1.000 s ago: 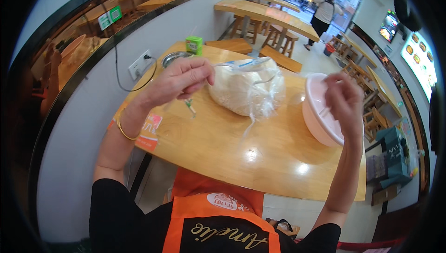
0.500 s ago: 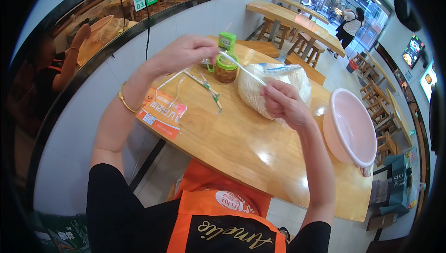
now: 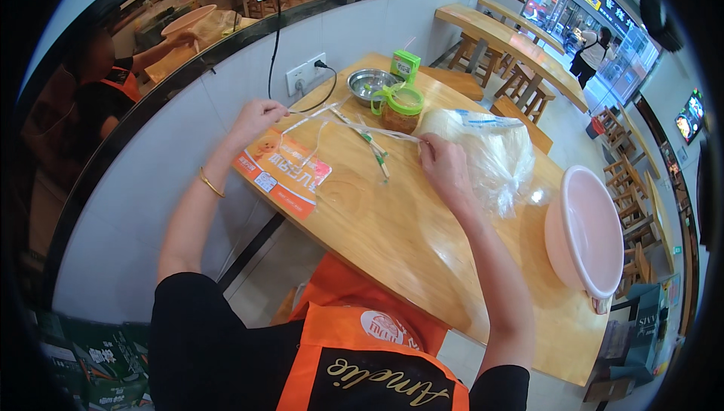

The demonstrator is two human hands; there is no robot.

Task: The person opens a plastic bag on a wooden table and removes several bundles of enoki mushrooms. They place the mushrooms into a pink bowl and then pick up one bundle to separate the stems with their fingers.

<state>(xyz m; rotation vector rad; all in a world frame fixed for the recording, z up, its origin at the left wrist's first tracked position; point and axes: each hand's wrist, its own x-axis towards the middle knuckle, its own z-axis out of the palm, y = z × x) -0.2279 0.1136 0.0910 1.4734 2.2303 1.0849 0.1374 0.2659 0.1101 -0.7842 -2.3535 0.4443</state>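
from where i stood, a white strip [image 3: 396, 135] was the thing in hand, strung between the two hands, roughly taut, above the left part of the wooden table [image 3: 422, 260]. left hand [image 3: 260, 119]: fingers curled in, pinching the strip's left end, out over the table's wall-side edge, just beyond an orange card [image 3: 280, 177]. right hand [image 3: 445, 168]: thumb and fingers pinched on the other end, right beside the clear plastic bag [image 3: 490, 151] with pale contents; couldn't tell if hand and bag touched. hands well apart, strip filling the gap.

seen from above, the strip crossed over a pair of green-and-white sticks [image 3: 375, 152] and passed just on the near side of a green-lidded jar [image 3: 402, 118]. more thin pale strands [image 3: 320, 139] hung or lay below it, over the card; couldn't tell where they ended.

behind: metal bowl [image 3: 369, 81] near the wall, green carton [image 3: 405, 66] just past the jar. pink basin [image 3: 584, 234] sat at the table's right side, tilted, well apart from both hands.
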